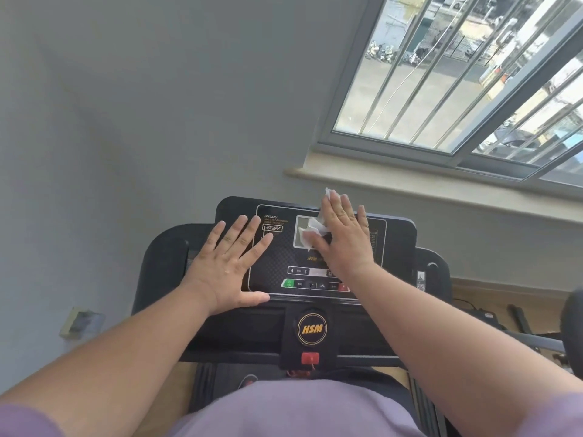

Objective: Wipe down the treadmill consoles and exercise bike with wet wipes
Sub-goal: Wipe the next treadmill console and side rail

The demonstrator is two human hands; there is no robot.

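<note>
Fingers (342,212) of my right hand (345,239) lie straight and spread, pressing the wet wipe (314,230) flat against the treadmill console (274,263) screen beneath them so it rubs evenly. My left hand (227,263), fingers splayed and empty, probably braces the panel's left side.

Treadmill console (277,263): left part covered by flat left hand (227,263), centre and right by right hand (344,238) pressing wet wipe (310,230). Bare panel between the hands and along the button row (315,284). Wall (126,121) and windowsill (410,187) close behind the top edge.
</note>
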